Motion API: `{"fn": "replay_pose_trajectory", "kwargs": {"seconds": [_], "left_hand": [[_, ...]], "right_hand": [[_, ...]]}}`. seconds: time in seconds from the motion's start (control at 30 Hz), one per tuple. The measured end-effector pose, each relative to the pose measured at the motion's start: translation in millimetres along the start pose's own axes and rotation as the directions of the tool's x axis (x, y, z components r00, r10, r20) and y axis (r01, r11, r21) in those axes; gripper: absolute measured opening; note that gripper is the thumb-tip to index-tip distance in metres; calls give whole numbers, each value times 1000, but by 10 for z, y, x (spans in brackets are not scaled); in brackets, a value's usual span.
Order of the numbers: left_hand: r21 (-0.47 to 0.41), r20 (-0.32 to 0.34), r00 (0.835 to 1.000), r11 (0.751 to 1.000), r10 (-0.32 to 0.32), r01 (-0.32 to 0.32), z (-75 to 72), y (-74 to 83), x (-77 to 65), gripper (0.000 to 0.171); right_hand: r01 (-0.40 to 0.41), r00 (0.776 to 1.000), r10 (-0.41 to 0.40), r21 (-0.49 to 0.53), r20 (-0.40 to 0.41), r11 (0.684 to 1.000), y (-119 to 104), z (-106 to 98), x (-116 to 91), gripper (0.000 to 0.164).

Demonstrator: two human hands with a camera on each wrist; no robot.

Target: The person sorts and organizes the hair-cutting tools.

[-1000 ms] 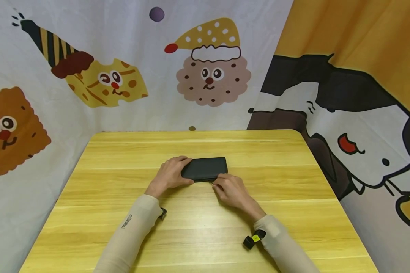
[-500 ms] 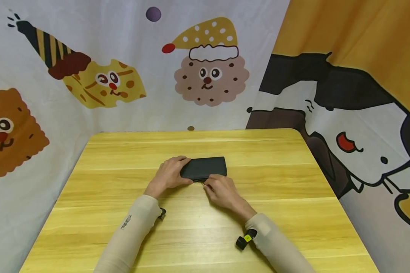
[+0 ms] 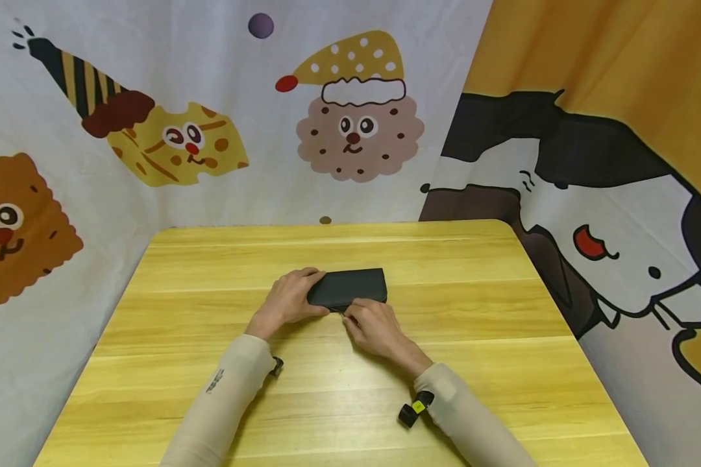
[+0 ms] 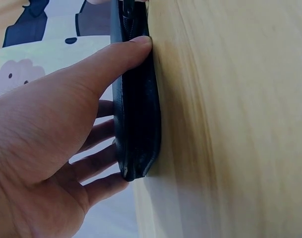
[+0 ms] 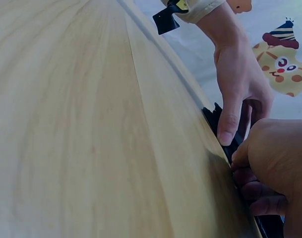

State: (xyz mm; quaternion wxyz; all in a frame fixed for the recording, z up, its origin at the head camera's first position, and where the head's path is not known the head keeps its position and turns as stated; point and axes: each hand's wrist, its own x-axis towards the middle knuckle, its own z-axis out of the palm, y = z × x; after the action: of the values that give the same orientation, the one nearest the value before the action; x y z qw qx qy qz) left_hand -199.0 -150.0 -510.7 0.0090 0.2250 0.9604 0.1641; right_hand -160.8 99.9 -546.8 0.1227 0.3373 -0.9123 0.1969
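A black zip wallet (image 3: 350,287) lies flat near the middle of the table. My left hand (image 3: 290,297) grips its left end, thumb along the near edge and fingers at the far side. The left wrist view shows that thumb pressing the zipped side of the wallet (image 4: 141,114), close to a dark zipper pull (image 4: 128,9). At the near edge, my right hand (image 3: 375,326) pinches the zipper pull with thumb and curled fingers. In the right wrist view the right hand (image 5: 274,158) sits just beside the left hand (image 5: 242,79), its fingertips partly hidden.
The wooden table (image 3: 210,259) extends around both forearms. Patterned cloth (image 3: 210,78) with cartoon figures hangs behind and at the sides. A black strap device (image 3: 415,408) is worn on the right wrist, and another (image 3: 277,367) on the left.
My right hand has slid left along the wallet's near edge with the zipper pull, nearing the left thumb. The left hand keeps its grip, and the wallet stays in place.
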Motion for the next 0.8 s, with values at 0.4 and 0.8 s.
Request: {"fn": "replay_pose_trajectory", "kwargs": {"seconds": [0.4, 0.8], "left_hand": [[-15, 21, 1000, 1000, -15, 16, 4, -9, -10, 90], [-38, 27, 999, 999, -23, 24, 12, 2, -14, 91]], "right_hand": [[42, 999, -42, -94, 6, 995, -49, 15, 31, 11], [138, 990, -138, 15, 20, 990, 71, -127, 63, 16]]}}
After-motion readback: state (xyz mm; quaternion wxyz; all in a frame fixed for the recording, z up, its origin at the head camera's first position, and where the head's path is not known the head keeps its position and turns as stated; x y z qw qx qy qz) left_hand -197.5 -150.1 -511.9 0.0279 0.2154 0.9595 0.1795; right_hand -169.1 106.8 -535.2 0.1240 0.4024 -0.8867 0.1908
